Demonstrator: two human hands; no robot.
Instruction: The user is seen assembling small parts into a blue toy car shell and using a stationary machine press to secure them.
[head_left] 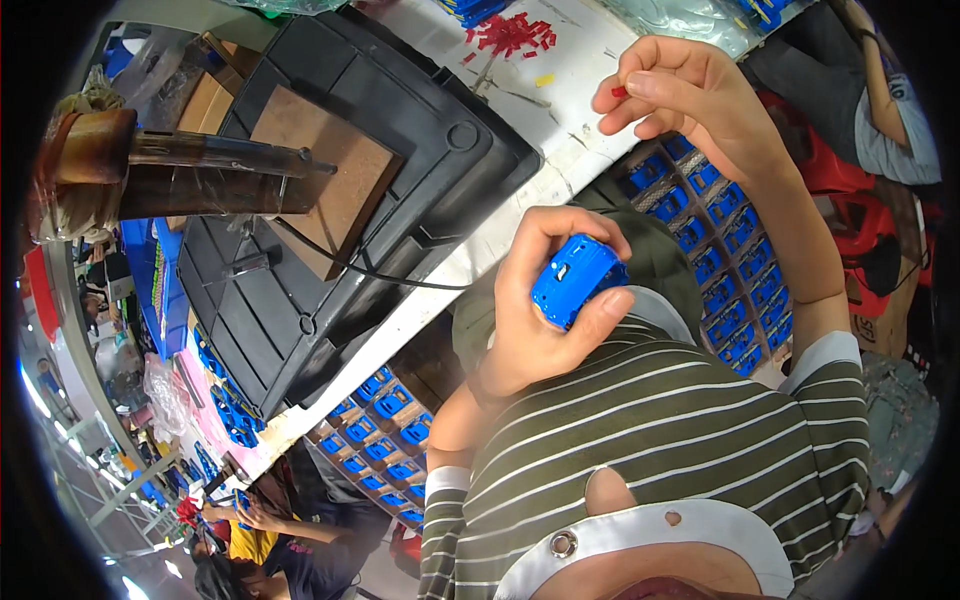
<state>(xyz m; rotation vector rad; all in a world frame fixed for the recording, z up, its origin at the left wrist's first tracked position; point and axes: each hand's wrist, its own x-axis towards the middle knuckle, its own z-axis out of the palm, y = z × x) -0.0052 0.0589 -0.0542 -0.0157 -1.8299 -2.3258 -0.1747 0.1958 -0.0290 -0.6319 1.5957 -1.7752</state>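
My left hand [530,345] is wrapped round a blue plastic toy car body [574,282], held in front of my chest. A small slot shows in its upper face; its underside is hidden by my fingers and palm. Up to the right, above the edge of the white table [590,150], my right hand [705,100] pinches a small red plastic piece [619,92] between thumb and fingertips. The two hands are apart. Beyond them on the tabletop lies a pile of similar red pieces [512,36], with a small yellow piece [545,80] near it.
A large black plastic crate [420,75] covers much of the table, with a brown board [330,150] and a metal-and-wood tool [220,165] over it. Partitioned boxes of blue car bodies [735,235] [385,440] flank me. Another person [310,540] works at lower left.
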